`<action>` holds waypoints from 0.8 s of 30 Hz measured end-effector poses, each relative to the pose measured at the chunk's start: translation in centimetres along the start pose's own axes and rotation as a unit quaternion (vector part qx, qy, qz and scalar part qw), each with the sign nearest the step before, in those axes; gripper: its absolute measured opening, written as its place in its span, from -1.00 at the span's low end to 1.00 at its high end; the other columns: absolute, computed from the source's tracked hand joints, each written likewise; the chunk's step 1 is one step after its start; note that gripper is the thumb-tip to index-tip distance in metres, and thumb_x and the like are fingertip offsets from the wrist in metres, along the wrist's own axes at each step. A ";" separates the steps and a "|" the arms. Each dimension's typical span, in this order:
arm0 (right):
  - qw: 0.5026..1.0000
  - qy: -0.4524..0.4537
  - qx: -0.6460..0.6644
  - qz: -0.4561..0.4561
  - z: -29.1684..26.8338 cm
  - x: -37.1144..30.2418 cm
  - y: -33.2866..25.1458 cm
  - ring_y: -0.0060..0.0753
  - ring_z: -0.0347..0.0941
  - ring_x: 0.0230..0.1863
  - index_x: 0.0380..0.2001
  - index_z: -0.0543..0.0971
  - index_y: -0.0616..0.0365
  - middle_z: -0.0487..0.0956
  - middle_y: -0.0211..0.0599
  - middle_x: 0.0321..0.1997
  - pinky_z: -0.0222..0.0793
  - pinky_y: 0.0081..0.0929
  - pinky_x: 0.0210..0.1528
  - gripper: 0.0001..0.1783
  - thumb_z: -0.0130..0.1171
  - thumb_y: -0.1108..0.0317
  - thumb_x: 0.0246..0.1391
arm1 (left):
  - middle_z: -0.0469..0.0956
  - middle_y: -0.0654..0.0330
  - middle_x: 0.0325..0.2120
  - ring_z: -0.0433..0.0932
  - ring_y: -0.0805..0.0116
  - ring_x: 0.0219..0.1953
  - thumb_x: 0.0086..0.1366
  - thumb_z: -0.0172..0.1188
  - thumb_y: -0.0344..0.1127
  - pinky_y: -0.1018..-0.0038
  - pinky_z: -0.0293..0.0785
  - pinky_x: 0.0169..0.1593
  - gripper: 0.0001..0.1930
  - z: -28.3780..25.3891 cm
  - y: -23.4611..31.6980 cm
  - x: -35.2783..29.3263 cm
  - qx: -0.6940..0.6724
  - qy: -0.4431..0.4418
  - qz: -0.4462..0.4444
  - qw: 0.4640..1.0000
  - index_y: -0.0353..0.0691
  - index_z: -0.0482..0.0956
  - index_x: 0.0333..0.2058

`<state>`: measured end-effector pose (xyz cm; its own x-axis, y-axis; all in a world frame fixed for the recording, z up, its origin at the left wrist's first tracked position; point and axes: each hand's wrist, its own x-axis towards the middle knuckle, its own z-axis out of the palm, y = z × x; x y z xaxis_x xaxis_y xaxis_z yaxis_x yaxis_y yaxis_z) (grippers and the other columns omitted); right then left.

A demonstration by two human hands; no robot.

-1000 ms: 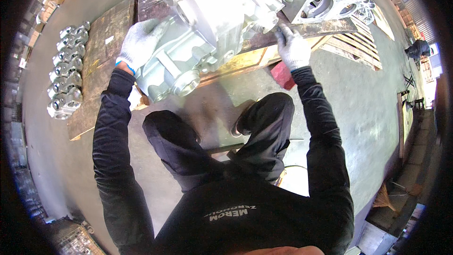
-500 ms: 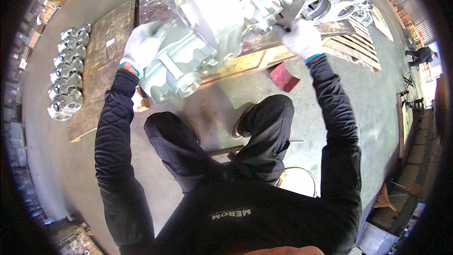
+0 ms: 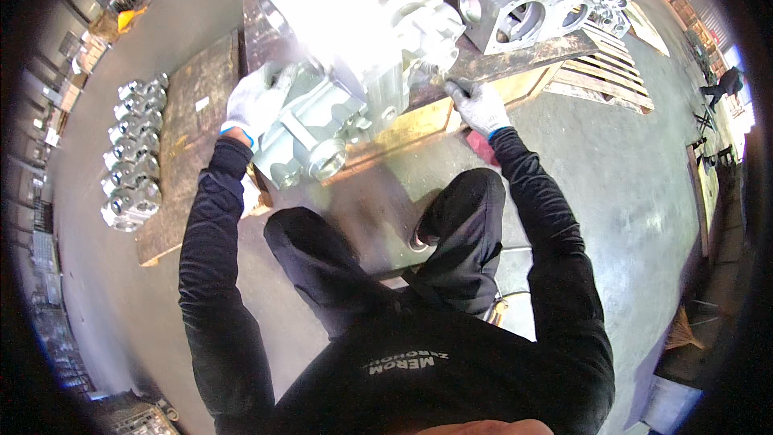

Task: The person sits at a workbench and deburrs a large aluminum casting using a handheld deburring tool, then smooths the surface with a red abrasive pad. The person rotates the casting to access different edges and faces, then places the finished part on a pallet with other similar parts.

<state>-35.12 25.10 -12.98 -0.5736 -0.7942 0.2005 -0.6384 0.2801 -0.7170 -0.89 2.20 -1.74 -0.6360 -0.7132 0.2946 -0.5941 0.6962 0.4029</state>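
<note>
A large silver metal casting (image 3: 310, 125) with round bores and a tubular boss leans over the near edge of a wooden bench (image 3: 403, 135). Glare washes out its upper part. My left hand (image 3: 256, 101), in a white glove, grips the casting's left side. Just off its right side is my right hand (image 3: 481, 106), also gloved, with dark fingers pinched together by the bench edge. Whatever those fingers hold is too small to make out. Another pale casting (image 3: 423, 28) stands close behind, toward the right.
More bored castings (image 3: 519, 16) stand on the bench's right end. A row of smaller castings (image 3: 133, 153) lies at the left beside a wooden board (image 3: 197, 125). Slatted pallets (image 3: 604, 76) are at the right. A red piece (image 3: 481, 147) sits under my right wrist.
My right hand has come left and slightly down, closer to the large casting, and its wrist now covers part of the red piece. My left hand stays on the casting; the view has shifted.
</note>
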 end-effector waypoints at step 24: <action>0.971 0.160 0.164 0.075 0.2 2.8 -6.1 -0.62 0.34 -0.35 -0.27 0.60 0.18 0.56 -0.45 -0.42 0.38 -0.50 -0.20 -0.57 0.27 -0.03 0.32 | 0.63 0.00 0.02 0.61 -0.01 0.05 0.33 0.19 0.13 0.18 0.50 0.16 -0.44 -3.8 3.7 16.3 0.327 0.315 0.267 0.850 -0.11 0.55 0.16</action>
<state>-32.67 21.08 -8.20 -0.8104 -0.5356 0.2374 -0.3680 0.1501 -0.9176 -11.66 -7.16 7.85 -0.6326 -0.0398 0.7735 -0.5817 0.6838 -0.4406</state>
